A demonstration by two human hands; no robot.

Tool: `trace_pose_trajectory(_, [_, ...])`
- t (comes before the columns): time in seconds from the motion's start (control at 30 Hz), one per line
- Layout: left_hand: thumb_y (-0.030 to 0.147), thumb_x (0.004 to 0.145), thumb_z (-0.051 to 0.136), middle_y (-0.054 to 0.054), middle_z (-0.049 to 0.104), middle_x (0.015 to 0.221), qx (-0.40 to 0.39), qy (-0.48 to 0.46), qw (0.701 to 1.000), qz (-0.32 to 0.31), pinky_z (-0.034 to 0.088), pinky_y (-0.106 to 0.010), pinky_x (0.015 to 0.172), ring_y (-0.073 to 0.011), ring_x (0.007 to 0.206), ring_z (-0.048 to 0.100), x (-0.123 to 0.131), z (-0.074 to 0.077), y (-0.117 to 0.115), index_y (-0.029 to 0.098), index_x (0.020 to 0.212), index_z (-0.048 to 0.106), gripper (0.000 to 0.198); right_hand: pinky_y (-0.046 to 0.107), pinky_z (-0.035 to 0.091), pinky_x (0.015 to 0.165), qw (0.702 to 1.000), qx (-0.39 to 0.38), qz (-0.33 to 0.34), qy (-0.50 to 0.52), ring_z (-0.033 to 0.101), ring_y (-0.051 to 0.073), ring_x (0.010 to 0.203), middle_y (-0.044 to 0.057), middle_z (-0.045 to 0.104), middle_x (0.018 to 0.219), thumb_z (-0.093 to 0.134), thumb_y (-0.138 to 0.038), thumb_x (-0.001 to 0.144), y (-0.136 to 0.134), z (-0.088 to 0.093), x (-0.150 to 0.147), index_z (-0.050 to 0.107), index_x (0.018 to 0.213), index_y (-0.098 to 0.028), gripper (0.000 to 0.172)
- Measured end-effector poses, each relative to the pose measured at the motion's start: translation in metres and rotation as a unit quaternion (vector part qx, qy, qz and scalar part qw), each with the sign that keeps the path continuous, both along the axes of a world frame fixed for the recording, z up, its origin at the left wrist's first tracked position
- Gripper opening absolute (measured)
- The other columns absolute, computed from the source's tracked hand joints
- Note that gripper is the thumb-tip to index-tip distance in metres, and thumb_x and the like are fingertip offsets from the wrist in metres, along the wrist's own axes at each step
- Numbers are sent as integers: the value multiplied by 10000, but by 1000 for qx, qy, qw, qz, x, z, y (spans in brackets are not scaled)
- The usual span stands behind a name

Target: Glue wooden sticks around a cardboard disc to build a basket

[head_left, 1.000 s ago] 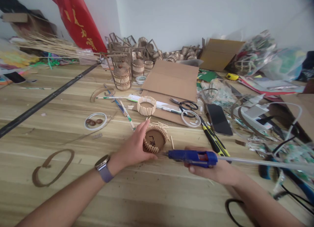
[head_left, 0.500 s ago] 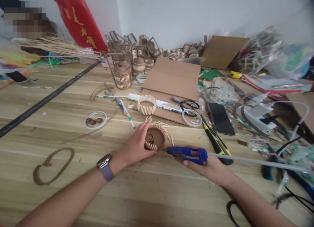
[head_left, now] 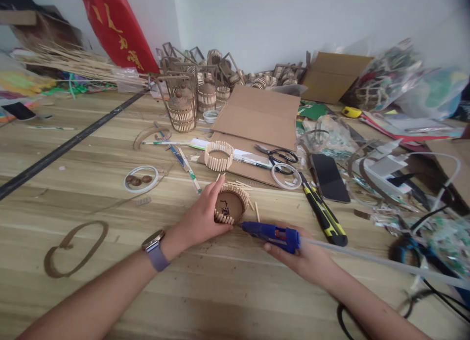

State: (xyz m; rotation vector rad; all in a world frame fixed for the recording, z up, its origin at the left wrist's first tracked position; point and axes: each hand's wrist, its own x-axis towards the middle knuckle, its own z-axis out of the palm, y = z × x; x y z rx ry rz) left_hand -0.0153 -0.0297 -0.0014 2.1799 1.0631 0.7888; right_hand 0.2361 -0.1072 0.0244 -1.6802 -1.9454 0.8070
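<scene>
A round cardboard piece [head_left: 235, 206] edged with short wooden sticks lies on the table, its base marked with dark characters. My left hand [head_left: 200, 215] grips its left side between thumb and fingers. Wrapped round a blue glue gun [head_left: 273, 235], my right hand [head_left: 301, 254] holds it level, with a long clear glue stick coming out of its back. The nozzle is at the ring's lower right edge; whether it touches is too small to tell. Loose sticks [head_left: 257, 211] lie beside the ring. Behind it stands a second ring of sticks [head_left: 219, 156].
Scissors [head_left: 279, 156], a white tape roll [head_left: 286, 176], a yellow-black cutter [head_left: 325, 212] and a phone [head_left: 330, 178] lie to the right. Cardboard sheets [head_left: 257, 114] and small stick buckets [head_left: 181, 114] are further back. Another white roll [head_left: 141, 179] holding brown beads is left.
My right hand and the glue gun have moved slightly left, closer to the ring, and the glue stick now slants more downward. My left hand keeps its grip.
</scene>
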Motion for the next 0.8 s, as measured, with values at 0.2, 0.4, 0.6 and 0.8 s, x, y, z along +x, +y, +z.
trace_pose_trajectory(0.2, [240, 649, 811, -143, 267, 1510, -1, 1, 1000, 6, 295, -525, 1142, -346, 1393, 300, -1, -1, 0, 285, 1500, 9, 1170, 413, 554, 819, 1000, -8, 0, -2, 693, 288, 877, 102, 743, 938, 595, -567, 751, -1, -3, 0, 698, 964, -206, 432])
trace_pose_trajectory(0.4, [250, 651, 809, -153, 295, 1494, -17, 5, 1000, 16, 323, -543, 1122, -361, 1381, 322, 0, -1, 0, 275, 1502, 7, 1169, 393, 549, 803, 1000, 25, 2, -11, 687, 269, 854, 85, 743, 927, 599, -536, 768, -2, -5, 0, 695, 964, -217, 386])
trace_pose_trajectory(0.6, [252, 664, 799, -138, 309, 1505, -12, -2, 1000, 7, 327, -551, 1121, -358, 1380, 330, -1, 0, 0, 297, 1500, 2, 1156, 378, 559, 783, 1000, 16, 21, -10, 692, 262, 839, 83, 743, 918, 586, -524, 787, -1, -2, -2, 698, 965, -213, 376])
trace_pose_trajectory(0.8, [276, 670, 795, -138, 309, 1513, -17, -7, 1000, 3, 325, -552, 1123, -364, 1385, 323, -1, 1, 0, 286, 1501, 28, 1131, 390, 564, 786, 999, 39, 16, -9, 695, 261, 822, 76, 746, 903, 614, -507, 771, -1, -4, -2, 698, 954, -237, 337])
